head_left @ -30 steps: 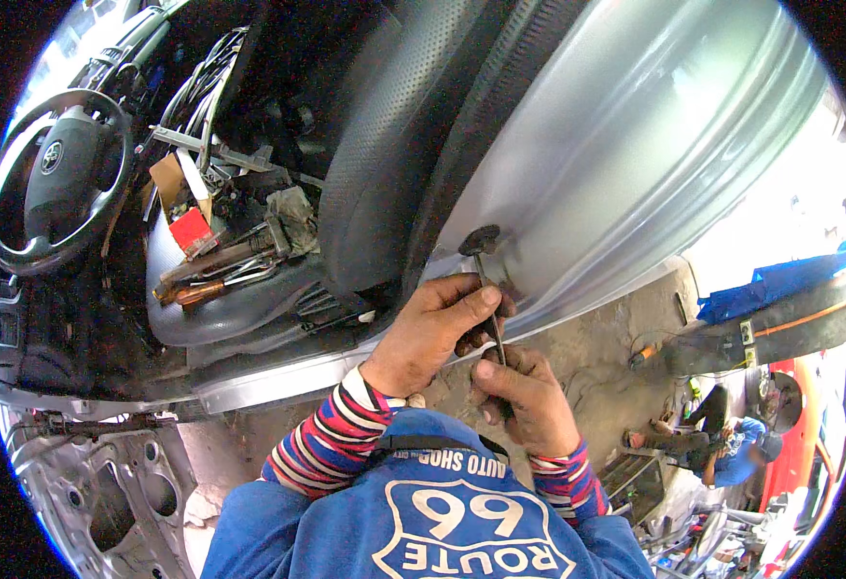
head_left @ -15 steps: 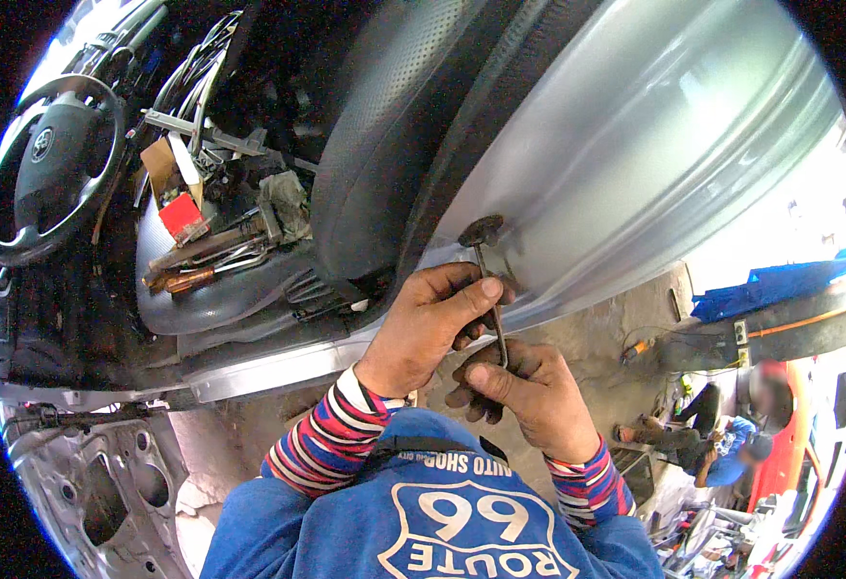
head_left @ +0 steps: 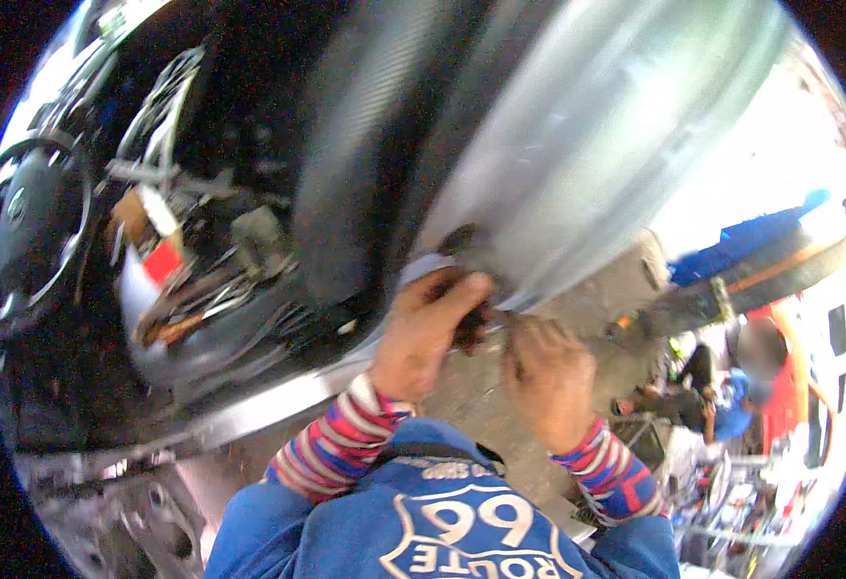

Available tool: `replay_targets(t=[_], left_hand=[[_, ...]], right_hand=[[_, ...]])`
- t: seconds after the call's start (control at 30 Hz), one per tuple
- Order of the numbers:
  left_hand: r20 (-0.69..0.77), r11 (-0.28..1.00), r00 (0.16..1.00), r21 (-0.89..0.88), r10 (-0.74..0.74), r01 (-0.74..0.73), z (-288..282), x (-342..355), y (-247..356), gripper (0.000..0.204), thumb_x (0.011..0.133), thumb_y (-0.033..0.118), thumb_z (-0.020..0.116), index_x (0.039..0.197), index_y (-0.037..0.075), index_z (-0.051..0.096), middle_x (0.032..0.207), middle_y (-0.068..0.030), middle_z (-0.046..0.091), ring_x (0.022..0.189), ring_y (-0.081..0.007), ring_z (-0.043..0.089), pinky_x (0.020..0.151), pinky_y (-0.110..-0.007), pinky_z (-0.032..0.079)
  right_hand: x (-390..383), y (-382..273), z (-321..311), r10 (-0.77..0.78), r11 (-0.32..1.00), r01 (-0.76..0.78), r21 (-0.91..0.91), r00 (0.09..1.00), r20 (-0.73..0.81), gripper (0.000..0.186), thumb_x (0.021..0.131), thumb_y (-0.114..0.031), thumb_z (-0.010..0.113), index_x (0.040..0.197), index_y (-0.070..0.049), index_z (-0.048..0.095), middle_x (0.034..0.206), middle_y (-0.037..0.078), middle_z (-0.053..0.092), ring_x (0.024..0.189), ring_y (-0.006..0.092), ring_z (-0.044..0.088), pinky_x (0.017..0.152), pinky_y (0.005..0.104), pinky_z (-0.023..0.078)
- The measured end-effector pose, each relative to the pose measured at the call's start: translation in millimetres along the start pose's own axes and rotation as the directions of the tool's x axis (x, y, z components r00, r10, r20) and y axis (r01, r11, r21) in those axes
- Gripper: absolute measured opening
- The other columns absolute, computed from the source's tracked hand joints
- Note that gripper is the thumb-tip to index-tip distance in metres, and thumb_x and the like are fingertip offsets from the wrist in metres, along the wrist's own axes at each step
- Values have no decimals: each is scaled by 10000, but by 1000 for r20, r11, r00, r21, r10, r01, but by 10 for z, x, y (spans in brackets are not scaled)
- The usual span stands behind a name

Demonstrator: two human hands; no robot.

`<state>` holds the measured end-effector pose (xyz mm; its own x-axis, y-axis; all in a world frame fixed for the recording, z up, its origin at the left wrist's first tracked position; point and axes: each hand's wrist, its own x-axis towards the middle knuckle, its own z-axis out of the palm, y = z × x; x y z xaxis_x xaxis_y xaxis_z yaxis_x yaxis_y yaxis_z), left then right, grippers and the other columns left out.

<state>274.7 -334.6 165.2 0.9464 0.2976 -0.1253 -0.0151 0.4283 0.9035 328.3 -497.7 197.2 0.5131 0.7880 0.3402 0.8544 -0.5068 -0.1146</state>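
Your left hand (head_left: pixel 428 333) is pinching that dark round-headed tool (head_left: pixel 459 237), head up by the silver body panel (head_left: pixel 548 183). Right hand's (head_left: pixel 550 376) curled nearby, too blurry to tell if it's gripping anything.

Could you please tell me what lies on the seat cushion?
A red box, brown cardboard and an orange-handled tool show among blurred clutter on the seat cushion; the surface beneath is covered.
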Motion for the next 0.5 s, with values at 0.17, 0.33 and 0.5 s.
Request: replay_targets(t=[0.17, 0.33, 0.5], left_hand=[[-107, 985, 988, -141, -111, 95, 24, -8, 78, 270, 1000, 306, 610, 1005, 37, 635, 793, -17, 604, 662, -129, 593, 567, -274, 475], [-102, 983, 993, -177, -59, 40, 87, -9, 9, 216, 980, 284, 651, 936, 74, 633, 762, 7, 613, 614, -98, 565, 505, -228, 411], [-99, 986, 995, -167, -13, -4, 151, 1, -38, 230, 984, 293, 646, 934, 70, 634, 771, 15, 610, 603, -74, 512, 509, -217, 353]], right_hand=[[-156, -149, 72, 489, 492, -492, 718, 839, 240, 494, 883, -386, 732, 1129, 36, 662, 825, 184, 700, 742, 283, 693, 689, 386, 538], [-277, -380, 52, 375, -576, -395, 716, 651, 660, 455, 967, -453, 644, 1135, -30, 673, 837, 14, 663, 659, 80, 556, 558, 226, 424], [-259, -418, 17, 409, -667, -286, 687, 630, 660, 426, 947, -486, 657, 1058, -75, 662, 800, -10, 629, 604, 84, 520, 497, 214, 363]])
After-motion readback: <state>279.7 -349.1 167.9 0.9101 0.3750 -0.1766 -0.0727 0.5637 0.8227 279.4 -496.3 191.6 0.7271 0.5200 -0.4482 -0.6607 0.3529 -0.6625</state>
